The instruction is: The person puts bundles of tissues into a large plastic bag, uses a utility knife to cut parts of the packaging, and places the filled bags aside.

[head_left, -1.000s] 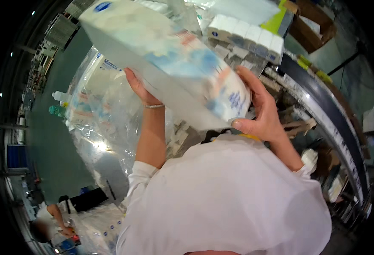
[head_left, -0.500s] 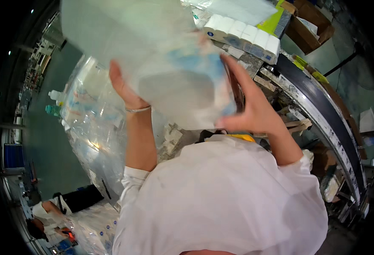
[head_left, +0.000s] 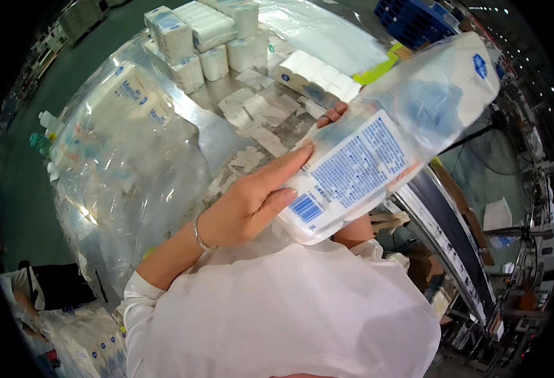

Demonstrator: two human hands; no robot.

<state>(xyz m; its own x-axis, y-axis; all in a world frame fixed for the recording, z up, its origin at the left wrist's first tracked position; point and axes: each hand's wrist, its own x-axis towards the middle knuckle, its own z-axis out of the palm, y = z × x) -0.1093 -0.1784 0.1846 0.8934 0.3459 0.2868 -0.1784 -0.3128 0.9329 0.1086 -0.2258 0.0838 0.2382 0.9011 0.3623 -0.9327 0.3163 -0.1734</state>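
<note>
A plastic tissue pack (head_left: 359, 165), white with blue print and a barcode panel, is held at a slant in front of my chest. Its farther part stretches up to the right. My left hand (head_left: 245, 205) grips the near left end, fingers along the edge and thumb against the printed face. Behind the pack is most of my right hand (head_left: 332, 114); only its fingertips show, curled over the far edge, while its forearm appears below.
Wrapped paper packs (head_left: 204, 38) stand stacked at the table's back, near a row of white rolls (head_left: 318, 74). Scraps (head_left: 261, 107) litter the metal tabletop. Clear plastic bags (head_left: 138, 183) bulge at left, a conveyor (head_left: 447, 227) curves along the right, and another person (head_left: 28, 296) is at lower left.
The pack has swung to the right and tilted, its printed panel now facing me. My left hand has moved onto its near end, and my right hand has gone behind it. The view has shifted.
</note>
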